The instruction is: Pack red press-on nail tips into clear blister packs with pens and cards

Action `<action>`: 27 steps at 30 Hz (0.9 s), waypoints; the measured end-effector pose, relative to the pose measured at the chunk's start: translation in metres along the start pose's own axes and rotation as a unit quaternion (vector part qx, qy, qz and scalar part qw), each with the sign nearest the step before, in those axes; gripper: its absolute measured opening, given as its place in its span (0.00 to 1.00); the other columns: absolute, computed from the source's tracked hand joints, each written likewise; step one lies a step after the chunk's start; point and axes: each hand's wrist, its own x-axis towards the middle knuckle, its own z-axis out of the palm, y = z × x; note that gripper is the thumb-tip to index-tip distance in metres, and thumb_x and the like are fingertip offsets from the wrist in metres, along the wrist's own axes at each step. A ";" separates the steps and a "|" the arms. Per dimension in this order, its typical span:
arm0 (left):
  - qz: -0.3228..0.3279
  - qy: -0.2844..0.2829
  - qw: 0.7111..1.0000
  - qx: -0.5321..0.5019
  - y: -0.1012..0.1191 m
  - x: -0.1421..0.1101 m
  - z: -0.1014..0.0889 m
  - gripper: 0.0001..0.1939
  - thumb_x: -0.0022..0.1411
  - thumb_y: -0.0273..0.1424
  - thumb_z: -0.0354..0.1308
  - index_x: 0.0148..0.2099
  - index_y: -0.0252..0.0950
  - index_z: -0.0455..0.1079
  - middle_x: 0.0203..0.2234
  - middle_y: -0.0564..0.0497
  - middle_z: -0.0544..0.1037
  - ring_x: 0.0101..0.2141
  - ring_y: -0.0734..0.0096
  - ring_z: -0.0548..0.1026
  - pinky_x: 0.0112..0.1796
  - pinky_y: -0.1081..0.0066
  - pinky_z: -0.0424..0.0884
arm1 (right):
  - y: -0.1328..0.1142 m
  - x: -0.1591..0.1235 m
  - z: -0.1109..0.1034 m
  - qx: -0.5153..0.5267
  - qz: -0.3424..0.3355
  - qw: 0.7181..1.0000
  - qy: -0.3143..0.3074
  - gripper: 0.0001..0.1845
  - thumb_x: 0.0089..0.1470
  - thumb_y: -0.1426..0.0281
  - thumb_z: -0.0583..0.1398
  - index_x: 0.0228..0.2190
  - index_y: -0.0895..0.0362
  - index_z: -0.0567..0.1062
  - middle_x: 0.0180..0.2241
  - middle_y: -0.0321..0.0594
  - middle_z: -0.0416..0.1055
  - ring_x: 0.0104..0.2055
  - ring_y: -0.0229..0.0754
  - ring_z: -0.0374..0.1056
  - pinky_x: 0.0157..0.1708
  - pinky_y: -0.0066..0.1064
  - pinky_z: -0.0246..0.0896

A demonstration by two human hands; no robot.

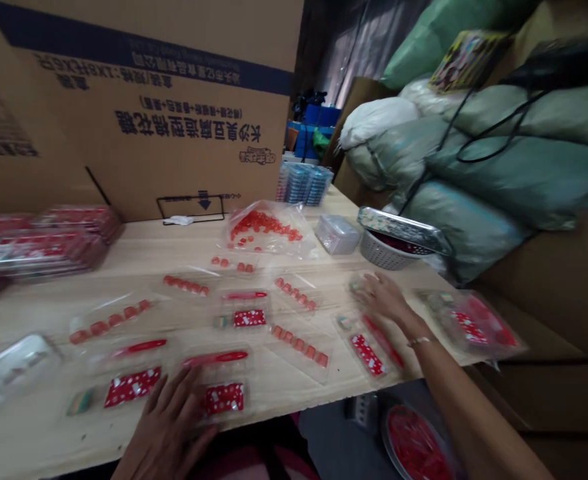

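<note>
My left hand (pixel 171 417) rests with fingers spread at the left side of a clear plastic tray, which holds a red pen-like stick (pixel 219 358) and a red dotted packet (pixel 225 398). My right hand (pixel 381 297) is over the table's right part, smeared by motion. Its fingertips are at a small pale item that I cannot make out. Just below that hand lies another tray with a red dotted packet (pixel 368 355), a red stick (pixel 384 341) and a small striped piece (pixel 345 323). Several more trays are spread between my hands, some holding rows of red cubes (pixel 300 345).
A clear bag of red pieces (pixel 264 227) lies at the back, before a large carton (pixel 174 120). Stacked red packs (pixel 49 240) stand at left. A grey basket (pixel 391 250) with a tray on top, a clear box (pixel 338 233) and filled packs (pixel 469 320) are at right.
</note>
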 end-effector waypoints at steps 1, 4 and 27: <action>-0.007 -0.006 1.000 -0.001 -0.001 0.001 -0.003 0.27 0.57 0.50 0.55 0.52 0.38 0.67 0.56 0.41 0.69 0.56 0.54 0.66 0.56 0.57 0.53 | -0.006 -0.013 0.004 -0.003 -0.007 1.000 0.002 0.30 0.55 0.58 0.55 0.53 0.64 0.67 0.59 0.63 0.57 0.62 0.61 0.51 0.58 0.53 0.49; -0.020 -0.035 0.999 0.012 -0.007 0.001 -0.009 0.32 0.57 0.51 0.54 0.57 0.37 0.63 0.56 0.41 0.69 0.57 0.53 0.64 0.58 0.56 0.50 | -0.021 -0.060 0.019 -0.010 -0.049 0.998 -0.024 0.29 0.59 0.56 0.49 0.56 0.60 0.64 0.60 0.58 0.56 0.64 0.58 0.50 0.57 0.54 0.50; -0.108 -0.170 0.975 -0.096 0.021 0.072 0.002 0.37 0.60 0.51 0.50 0.62 0.30 0.56 0.62 0.34 0.59 0.62 0.46 0.55 0.57 0.45 0.52 | -0.098 -0.141 0.041 0.094 -0.329 0.938 -0.047 0.29 0.62 0.64 0.50 0.63 0.46 0.52 0.62 0.40 0.55 0.62 0.48 0.56 0.57 0.47 0.57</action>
